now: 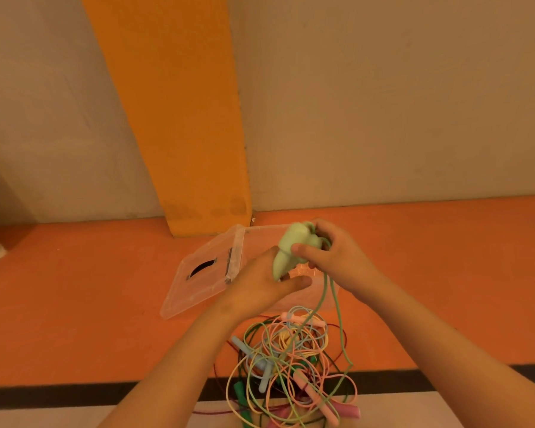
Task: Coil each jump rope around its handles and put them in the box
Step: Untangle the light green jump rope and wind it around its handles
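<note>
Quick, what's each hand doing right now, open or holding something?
Left hand: closed round the lower end of the pale green handles.
Right hand: closed round their upper end, green cord trailing below.

My only view comes from the wide-angle camera on my head, facing forward and tipped down. My forearms enter from the bottom edge. My left hand (pixel 260 282) and right hand (pixel 331 248) sit close to the lens, just below mid-frame, both holding the light green handles (pixel 288 245). The tangle of jump ropes (pixel 291 359) lies nearest me, cut off by the bottom edge. The clear box (pixel 260 231) is just beyond my hands. The orange floor (pixel 90 288) runs to the wall (pixel 383 103), which fills the upper half.
</note>
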`<state>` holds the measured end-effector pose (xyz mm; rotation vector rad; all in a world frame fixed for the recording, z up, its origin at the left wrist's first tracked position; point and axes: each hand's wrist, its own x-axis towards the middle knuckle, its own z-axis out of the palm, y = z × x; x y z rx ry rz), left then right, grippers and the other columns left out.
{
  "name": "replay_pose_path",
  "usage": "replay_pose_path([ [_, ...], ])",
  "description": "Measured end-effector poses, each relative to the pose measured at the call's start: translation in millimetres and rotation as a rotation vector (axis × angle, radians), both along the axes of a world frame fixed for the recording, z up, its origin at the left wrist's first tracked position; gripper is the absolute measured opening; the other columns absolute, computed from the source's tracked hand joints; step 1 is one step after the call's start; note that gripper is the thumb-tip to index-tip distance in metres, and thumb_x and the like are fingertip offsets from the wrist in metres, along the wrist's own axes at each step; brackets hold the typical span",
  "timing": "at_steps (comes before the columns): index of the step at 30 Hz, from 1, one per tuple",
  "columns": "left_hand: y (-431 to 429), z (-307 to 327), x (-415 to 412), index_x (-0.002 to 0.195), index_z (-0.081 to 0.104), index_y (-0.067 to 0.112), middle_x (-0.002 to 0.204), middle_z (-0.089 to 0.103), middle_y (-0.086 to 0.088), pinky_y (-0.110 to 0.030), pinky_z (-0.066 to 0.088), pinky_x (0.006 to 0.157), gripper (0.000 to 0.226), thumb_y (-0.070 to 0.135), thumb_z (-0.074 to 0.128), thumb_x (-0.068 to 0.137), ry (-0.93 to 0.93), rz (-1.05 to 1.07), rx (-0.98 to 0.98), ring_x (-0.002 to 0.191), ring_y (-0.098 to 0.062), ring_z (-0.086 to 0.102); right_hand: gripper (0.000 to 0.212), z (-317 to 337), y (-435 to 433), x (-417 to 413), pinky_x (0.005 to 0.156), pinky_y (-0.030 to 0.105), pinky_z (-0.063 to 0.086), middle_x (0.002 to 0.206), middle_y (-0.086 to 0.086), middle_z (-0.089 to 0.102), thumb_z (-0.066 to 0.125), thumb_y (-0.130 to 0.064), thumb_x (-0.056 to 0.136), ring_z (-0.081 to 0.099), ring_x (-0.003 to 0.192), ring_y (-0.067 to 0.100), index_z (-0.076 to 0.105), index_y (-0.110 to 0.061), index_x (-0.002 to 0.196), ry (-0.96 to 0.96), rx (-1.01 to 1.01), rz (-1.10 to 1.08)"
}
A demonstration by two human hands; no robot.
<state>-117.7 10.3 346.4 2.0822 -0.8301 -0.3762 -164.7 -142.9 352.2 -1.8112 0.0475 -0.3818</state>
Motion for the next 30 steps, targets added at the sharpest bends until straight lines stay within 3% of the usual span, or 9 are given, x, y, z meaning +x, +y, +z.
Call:
replay_pose_path([
  [3,9.0,5.9,3.9,0.093,0.058,0.026,0.058,0.055,0.01,-0.018,0.041,0.048,0.02,0.009,0.068,0.088,0.193,-0.088,-0.132,0.047,-0.004,0.048,0.018,4.4,-2.9,-2.2,0.047,0.017,0.038,0.065,0.001,0.052,0.063,0.002,0.085,0.048,0.049,0.009,0.058,-0.014,0.078,-0.03,0.042,0.027],
  [9,10.1,6.9,-1.6,0.086,0.056,0.032,0.049,0.052,0.015,-0.011,0.033,0.044,0.022,0.012,0.057,0.095,0.116,-0.067,-0.104,0.04,0.003,0.043,0.013,6.8,-4.7,-4.1,0.048,0.019,0.037,0.074,0.003,0.059,0.067,-0.008,0.086,0.053,0.055,0.013,0.06,-0.015,0.094,0.022,0.044,0.154],
  [12,8.3,9.6,-5.3,0.083,0.054,0.038,0.048,0.055,0.029,-0.006,0.033,0.044,0.025,0.017,0.057,0.096,0.061,-0.1,-0.064,0.044,0.012,0.049,0.017,6.2,1.1,-6.9,0.048,0.017,0.038,0.074,-0.01,0.059,0.068,-0.013,0.084,0.052,0.057,0.01,0.059,-0.018,0.098,0.022,0.038,0.171],
  [15,7.7,5.9,-4.4,0.08,0.058,0.033,0.049,0.057,0.014,-0.011,0.037,0.045,0.018,0.023,0.06,0.095,0.102,-0.079,-0.095,0.042,0.003,0.049,0.016,3.3,6.0,-7.2,0.051,0.018,0.041,0.073,-0.013,0.058,0.065,-0.019,0.086,0.051,0.058,0.007,0.06,-0.021,0.101,-0.006,0.062,0.141],
  [18,4.6,1.4,-3.8,0.092,0.064,0.025,0.077,0.067,-0.001,-0.021,0.047,0.05,0.006,0.022,0.06,0.095,0.219,-0.004,-0.222,0.062,-0.009,0.063,0.029,-0.8,8.4,-4.8,0.062,0.025,0.05,0.076,-0.01,0.059,0.058,-0.032,0.088,0.056,0.066,0.008,0.059,-0.015,0.112,0.013,0.145,0.088],
  [20,0.5,-1.3,-3.4,0.102,0.065,0.025,0.094,0.072,-0.001,-0.024,0.053,0.056,0.012,0.018,0.058,0.095,0.291,0.047,-0.33,0.078,-0.013,0.068,0.02,-3.0,11.4,-2.6,0.076,0.025,0.053,0.079,-0.017,0.062,0.051,-0.025,0.096,0.061,0.073,0.0,0.058,-0.014,0.11,0.039,0.19,0.061],
  [23,-4.7,-0.5,-5.8,0.105,0.065,0.026,0.107,0.072,-0.004,-0.028,0.057,0.068,0.017,0.015,0.056,0.096,0.346,0.111,-0.444,0.093,-0.017,0.07,0.018,-5.0,15.3,2.2,0.068,0.003,0.042,0.082,-0.012,0.054,0.039,-0.019,0.102,0.054,0.066,-0.019,0.057,-0.019,0.097,0.047,0.153,0.041],
  [28,-10.3,-0.8,-7.7,0.1,0.066,0.024,0.107,0.072,-0.009,-0.038,0.055,0.087,0.014,0.013,0.06,0.094,0.381,0.135,-0.509,0.103,-0.02,0.068,0.034,-4.6,20.3,7.4,0.066,0.021,0.04,0.064,-0.017,0.055,0.037,-0.026,0.102,0.052,0.057,-0.008,0.05,-0.031,0.071,0.057,0.086,-0.006],
  [30,-11.0,-2.1,-7.0,0.092,0.067,0.028,0.091,0.074,0.005,-0.03,0.054,0.085,0.013,0.016,0.063,0.093,0.325,0.131,-0.509,0.092,-0.007,0.068,0.03,-5.1,17.4,6.4,0.071,0.013,0.042,0.075,-0.013,0.053,0.036,-0.026,0.104,0.051,0.062,-0.013,0.053,-0.028,0.079,0.059,0.092,0.008],
])
